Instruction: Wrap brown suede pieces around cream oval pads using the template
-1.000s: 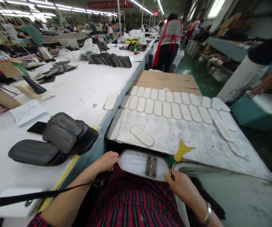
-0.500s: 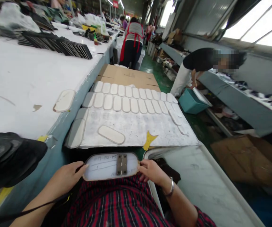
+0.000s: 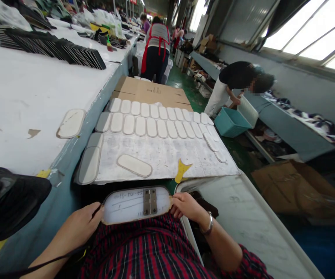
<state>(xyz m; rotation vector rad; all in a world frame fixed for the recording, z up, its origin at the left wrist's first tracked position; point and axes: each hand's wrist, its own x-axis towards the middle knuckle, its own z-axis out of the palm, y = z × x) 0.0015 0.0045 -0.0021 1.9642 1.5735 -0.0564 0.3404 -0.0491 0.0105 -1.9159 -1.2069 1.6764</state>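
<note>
In front of my waist is a rounded oblong translucent white template (image 3: 123,204), with handwritten marks and a metal hinge (image 3: 150,201) fixed across it. A thin brownish edge shows around its rim. My left hand (image 3: 83,219) is closed at its left end, thumb and fingers pinching the rim. At the other end, my right hand (image 3: 187,209) grips the rim with curled fingers. Just beyond, a single cream oval piece (image 3: 135,165) lies on the white-covered board (image 3: 161,155). A yellow forked tool (image 3: 182,170) rests at the board's near edge.
Rows of cream oval pieces (image 3: 140,126) cover the board's far part, before a cardboard sheet (image 3: 152,92). On the left table (image 3: 33,89) stand stacked black pieces (image 3: 80,53). A pale bin (image 3: 260,217) stands at my right. One person (image 3: 239,75) bends over a teal crate (image 3: 231,122).
The view has shifted slightly, with the board now a little further left. Both hands keep hold of the template. At the right, the bending person's white panel or lid has tilted up beside the crate.
</note>
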